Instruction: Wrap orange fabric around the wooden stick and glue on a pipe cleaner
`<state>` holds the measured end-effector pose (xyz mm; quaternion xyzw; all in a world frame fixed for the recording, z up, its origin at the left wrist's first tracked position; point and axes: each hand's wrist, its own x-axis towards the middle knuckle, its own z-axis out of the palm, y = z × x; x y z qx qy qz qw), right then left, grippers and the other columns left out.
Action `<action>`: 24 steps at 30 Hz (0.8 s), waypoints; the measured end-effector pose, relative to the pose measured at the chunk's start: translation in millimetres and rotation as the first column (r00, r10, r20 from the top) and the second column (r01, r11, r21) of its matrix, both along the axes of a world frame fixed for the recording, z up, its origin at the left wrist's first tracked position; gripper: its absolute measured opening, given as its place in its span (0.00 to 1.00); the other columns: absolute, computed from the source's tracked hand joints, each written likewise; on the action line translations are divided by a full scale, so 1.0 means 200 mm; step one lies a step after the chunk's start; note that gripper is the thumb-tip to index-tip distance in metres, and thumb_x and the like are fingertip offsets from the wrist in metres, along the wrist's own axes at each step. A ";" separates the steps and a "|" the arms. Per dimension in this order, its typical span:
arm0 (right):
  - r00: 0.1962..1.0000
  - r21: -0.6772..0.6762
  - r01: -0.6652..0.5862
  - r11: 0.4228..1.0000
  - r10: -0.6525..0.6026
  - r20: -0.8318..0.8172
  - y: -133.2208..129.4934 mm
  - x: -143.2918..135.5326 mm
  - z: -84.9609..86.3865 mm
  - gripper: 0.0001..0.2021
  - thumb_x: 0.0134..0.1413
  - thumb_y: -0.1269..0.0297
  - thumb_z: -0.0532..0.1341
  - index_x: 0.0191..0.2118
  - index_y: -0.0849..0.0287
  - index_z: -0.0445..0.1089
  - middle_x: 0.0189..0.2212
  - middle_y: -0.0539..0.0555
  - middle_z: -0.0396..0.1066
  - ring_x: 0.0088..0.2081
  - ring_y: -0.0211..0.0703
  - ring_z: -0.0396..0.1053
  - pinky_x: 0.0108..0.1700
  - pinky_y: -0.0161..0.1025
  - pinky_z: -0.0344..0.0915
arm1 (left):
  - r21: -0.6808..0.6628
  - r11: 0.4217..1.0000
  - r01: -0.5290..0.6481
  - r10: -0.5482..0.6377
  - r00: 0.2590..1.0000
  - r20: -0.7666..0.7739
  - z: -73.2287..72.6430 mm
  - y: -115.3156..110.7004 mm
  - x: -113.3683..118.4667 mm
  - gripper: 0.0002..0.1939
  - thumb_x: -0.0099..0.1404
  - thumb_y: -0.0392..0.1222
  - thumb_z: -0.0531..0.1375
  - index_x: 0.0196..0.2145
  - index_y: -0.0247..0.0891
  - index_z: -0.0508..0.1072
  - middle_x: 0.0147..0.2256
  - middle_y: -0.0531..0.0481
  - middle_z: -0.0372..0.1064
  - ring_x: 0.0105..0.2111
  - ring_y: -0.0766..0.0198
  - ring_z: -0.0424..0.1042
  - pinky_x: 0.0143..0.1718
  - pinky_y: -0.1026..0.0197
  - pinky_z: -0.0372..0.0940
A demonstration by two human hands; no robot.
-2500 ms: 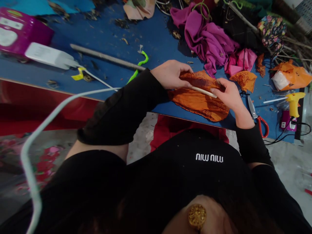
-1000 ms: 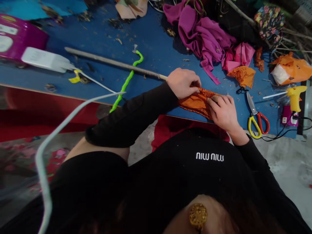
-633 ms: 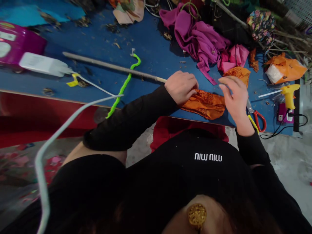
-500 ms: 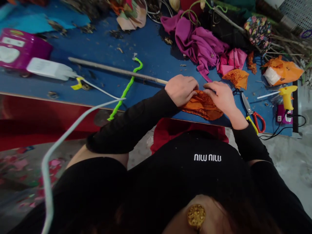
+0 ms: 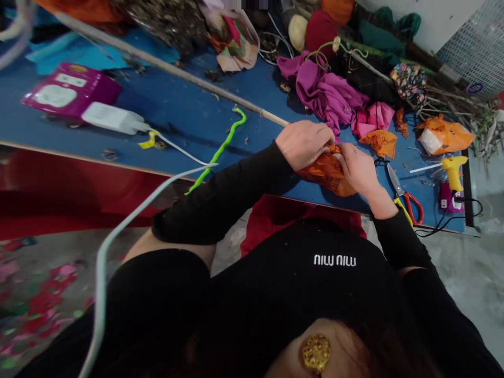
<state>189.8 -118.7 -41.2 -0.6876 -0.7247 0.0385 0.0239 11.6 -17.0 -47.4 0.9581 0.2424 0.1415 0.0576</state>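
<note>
My left hand (image 5: 305, 144) is closed around the end of a long, thin stick (image 5: 177, 74) where it meets a piece of orange patterned cloth (image 5: 328, 176). My fingers cover the spot where the two join. Close beside it, my right hand (image 5: 359, 167) pinches the gathered upper edge of the same cloth between thumb and fingers. The cloth hangs crumpled below both hands near the table's front edge. From my left hand the stick slants up to the far left, its outer part above the tabletop.
A green fuzzy stem (image 5: 218, 149) and a purple power strip (image 5: 74, 92) with a cable (image 5: 102, 273) are on the left. Purple fabric (image 5: 326, 97) lies behind my hands. Red-handled scissors (image 5: 412, 207) and a yellow glue gun (image 5: 454, 170) are to the right, with branches (image 5: 452, 100) beyond.
The stick's outer end has risen and swung toward the upper left. My hands have drawn closer together on the orange cloth. The whole view has shifted slightly.
</note>
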 end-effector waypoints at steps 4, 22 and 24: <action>0.995 0.101 0.002 0.995 -0.012 0.097 -0.02 0.06 0.06 0.17 0.78 0.59 0.49 0.53 0.61 0.72 0.45 0.61 0.81 0.40 0.50 0.76 0.35 0.41 0.54 | 0.006 1.000 -0.012 0.012 1.000 -0.004 0.08 0.04 -0.01 0.17 0.79 0.46 0.54 0.56 0.41 0.78 0.46 0.46 0.82 0.46 0.54 0.80 0.45 0.58 0.67; 0.990 0.349 0.077 0.934 -0.115 0.088 -0.12 0.37 0.20 0.15 0.77 0.56 0.52 0.45 0.57 0.73 0.41 0.59 0.82 0.42 0.50 0.77 0.35 0.41 0.55 | -0.001 0.986 -0.164 0.163 0.978 0.130 0.18 0.29 -0.20 0.38 0.66 0.66 0.67 0.65 0.41 0.73 0.51 0.47 0.80 0.56 0.47 0.71 0.71 0.35 0.54; 0.984 0.366 0.117 0.923 -0.159 0.085 -0.10 0.40 0.20 0.15 0.76 0.57 0.52 0.45 0.57 0.74 0.40 0.59 0.82 0.39 0.50 0.76 0.34 0.41 0.52 | 0.002 0.983 -0.183 0.180 0.969 0.170 0.22 0.29 -0.21 0.55 0.59 0.69 0.73 0.73 0.36 0.62 0.66 0.38 0.70 0.64 0.39 0.65 0.73 0.31 0.52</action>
